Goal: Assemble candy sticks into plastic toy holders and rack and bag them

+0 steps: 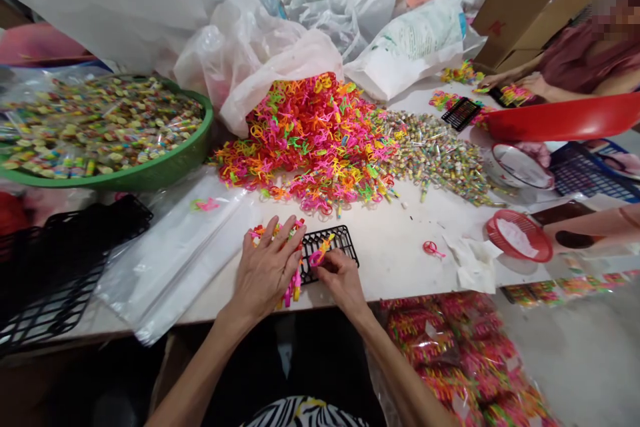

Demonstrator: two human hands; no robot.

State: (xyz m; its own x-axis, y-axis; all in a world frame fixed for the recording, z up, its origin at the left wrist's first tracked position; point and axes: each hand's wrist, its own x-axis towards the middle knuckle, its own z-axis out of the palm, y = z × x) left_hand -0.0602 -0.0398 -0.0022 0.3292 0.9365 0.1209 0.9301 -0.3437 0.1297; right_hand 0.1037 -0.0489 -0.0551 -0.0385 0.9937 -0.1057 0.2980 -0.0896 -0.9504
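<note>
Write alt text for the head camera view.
A person's right hand pinches a bright plastic piece at a black rack; the left hand lies spread over more pieces. Beyond them on the white table is a multicoloured heap, with a green basin of small items at left.

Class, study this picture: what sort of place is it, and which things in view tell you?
Probably a packing or assembly workshop, judging by the big heap of bright plastic pieces on the worktable, the bagged packs of similar colours lying lower down, and a co-worker handling similar pieces nearby.
</note>
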